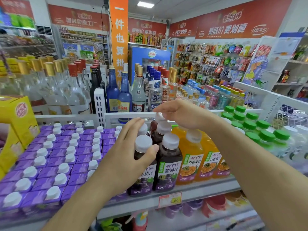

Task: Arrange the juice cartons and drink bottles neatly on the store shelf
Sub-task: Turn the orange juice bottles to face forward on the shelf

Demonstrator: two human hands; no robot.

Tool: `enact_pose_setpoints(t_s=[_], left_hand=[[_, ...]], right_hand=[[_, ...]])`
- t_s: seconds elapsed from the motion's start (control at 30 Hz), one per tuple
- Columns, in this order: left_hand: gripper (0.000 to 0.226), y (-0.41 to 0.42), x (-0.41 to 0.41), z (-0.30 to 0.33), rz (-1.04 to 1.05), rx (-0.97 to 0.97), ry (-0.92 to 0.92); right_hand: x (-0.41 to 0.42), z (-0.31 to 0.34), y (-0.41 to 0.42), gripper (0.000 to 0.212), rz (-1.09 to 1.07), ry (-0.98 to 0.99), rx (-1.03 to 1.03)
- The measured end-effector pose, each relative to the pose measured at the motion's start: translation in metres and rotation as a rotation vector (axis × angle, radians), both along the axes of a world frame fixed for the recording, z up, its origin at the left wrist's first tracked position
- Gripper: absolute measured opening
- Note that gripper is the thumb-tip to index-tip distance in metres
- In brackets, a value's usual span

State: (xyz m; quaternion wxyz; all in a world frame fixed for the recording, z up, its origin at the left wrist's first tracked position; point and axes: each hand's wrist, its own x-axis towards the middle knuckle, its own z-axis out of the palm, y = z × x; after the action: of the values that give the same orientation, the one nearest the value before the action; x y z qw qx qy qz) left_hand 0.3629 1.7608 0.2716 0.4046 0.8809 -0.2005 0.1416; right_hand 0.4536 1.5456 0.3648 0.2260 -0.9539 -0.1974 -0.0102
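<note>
Dark grape juice bottles [168, 162] with white caps stand in two rows on the shelf [200, 189]. My left hand [131, 152] wraps around the front left grape bottle [143, 144], thumb on its neck and fingers reaching along its left side toward the bottle behind. My right hand [180, 114] pinches the white cap of the rearmost grape bottle [159, 117]. Purple juice cartons [58, 160] with white caps fill the shelf to the left in tight rows. Orange passion fruit bottles [191, 157] stand right of the grape ones.
Green-capped clear bottles [253, 127] stand at the right. A yellow box [18, 124] sits at the left edge. A white rail [120, 115] backs the shelf, with liquor bottles [125, 95] behind it. A price tag [170, 199] hangs on the shelf front.
</note>
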Motion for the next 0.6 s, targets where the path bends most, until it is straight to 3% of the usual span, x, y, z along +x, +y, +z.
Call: enact_pose_setpoints(t_s=[0.2, 0.33, 0.5, 0.6], left_hand=[[0.089, 0.004, 0.001, 0.003, 0.03, -0.035, 0.008], [0.09, 0.001, -0.004, 0.01, 0.058, -0.016, -0.036], [0.069, -0.019, -0.02, 0.016, 0.101, 0.021, -0.169], [0.058, -0.032, -0.036, 0.017, 0.121, 0.04, -0.283]], right_hand=[[-0.042, 0.0, -0.033, 0.03, -0.085, -0.168, 0.103], [-0.078, -0.009, -0.058, 0.015, -0.121, -0.303, 0.029], [-0.098, -0.028, -0.061, 0.044, -0.141, -0.269, -0.197], [-0.105, -0.031, -0.058, 0.046, -0.205, -0.188, -0.077]])
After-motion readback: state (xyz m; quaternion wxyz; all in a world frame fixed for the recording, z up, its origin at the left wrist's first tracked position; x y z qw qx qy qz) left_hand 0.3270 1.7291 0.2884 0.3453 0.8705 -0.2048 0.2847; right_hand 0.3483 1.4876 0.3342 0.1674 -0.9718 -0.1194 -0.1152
